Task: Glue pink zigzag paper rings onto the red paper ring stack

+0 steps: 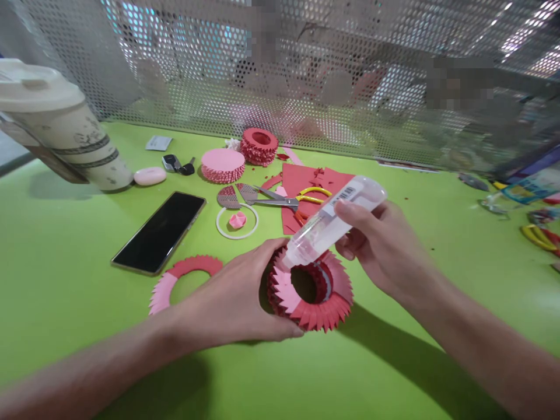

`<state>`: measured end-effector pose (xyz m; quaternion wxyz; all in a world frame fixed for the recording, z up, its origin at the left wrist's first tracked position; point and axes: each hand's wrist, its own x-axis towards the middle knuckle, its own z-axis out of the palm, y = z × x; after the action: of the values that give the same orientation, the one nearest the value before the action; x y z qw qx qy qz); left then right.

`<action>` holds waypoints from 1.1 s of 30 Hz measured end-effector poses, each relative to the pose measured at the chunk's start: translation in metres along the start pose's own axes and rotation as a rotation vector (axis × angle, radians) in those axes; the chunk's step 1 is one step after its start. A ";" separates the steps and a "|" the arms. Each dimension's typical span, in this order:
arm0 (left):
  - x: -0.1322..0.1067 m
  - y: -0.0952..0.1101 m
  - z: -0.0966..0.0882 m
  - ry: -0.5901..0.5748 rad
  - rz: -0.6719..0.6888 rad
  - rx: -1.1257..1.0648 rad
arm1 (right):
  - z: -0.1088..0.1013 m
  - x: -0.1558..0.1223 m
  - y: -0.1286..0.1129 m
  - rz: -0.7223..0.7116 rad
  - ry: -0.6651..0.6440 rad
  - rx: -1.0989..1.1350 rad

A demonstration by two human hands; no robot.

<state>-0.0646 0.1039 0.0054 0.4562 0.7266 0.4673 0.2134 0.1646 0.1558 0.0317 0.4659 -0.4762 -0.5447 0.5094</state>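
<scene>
Green tabletop [65,303], under both my hands. Black-screened smartphone [157,233], beyond my left hand. Ring of folded red and pink paper [326,309], between my hands, resting on the tabletop, its zigzag edge fanned outward. My left hand [231,297], clamped on the ring's left side; a firm hold there should stop the ring sliding. My right hand [376,251], apart from the left, gripping a clear plastic glue bottle [332,224] tilted downward, its nozzle at the ring's upper rim; a light squeeze suits paper this thin. Steel scissors with yellow handles [275,198], beyond both hands.
</scene>
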 end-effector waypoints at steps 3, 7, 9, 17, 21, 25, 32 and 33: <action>0.000 0.000 0.000 -0.009 0.002 -0.001 | 0.000 0.002 0.001 -0.010 -0.001 -0.038; -0.001 0.002 -0.001 -0.004 -0.006 -0.004 | -0.007 0.009 0.002 -0.063 0.012 -0.067; -0.001 0.004 -0.001 -0.004 0.000 -0.007 | -0.012 0.013 0.003 -0.088 0.043 -0.092; -0.005 -0.002 0.007 0.039 -0.009 0.033 | -0.028 0.016 0.002 -0.037 0.156 0.036; -0.009 -0.005 0.009 0.033 -0.003 0.048 | -0.032 0.009 -0.006 0.054 0.165 0.227; -0.008 -0.001 0.005 -0.016 0.002 0.004 | -0.030 0.000 -0.011 0.081 0.139 0.242; -0.005 0.003 0.005 -0.013 -0.060 -0.024 | -0.015 -0.010 -0.003 -0.039 0.001 0.026; -0.004 0.003 0.006 -0.018 -0.063 -0.036 | -0.014 -0.010 -0.002 -0.043 -0.002 -0.004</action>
<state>-0.0609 0.0969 0.0061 0.4798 0.7051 0.4819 0.2008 0.1796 0.1474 0.0345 0.4754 -0.4647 -0.5564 0.4986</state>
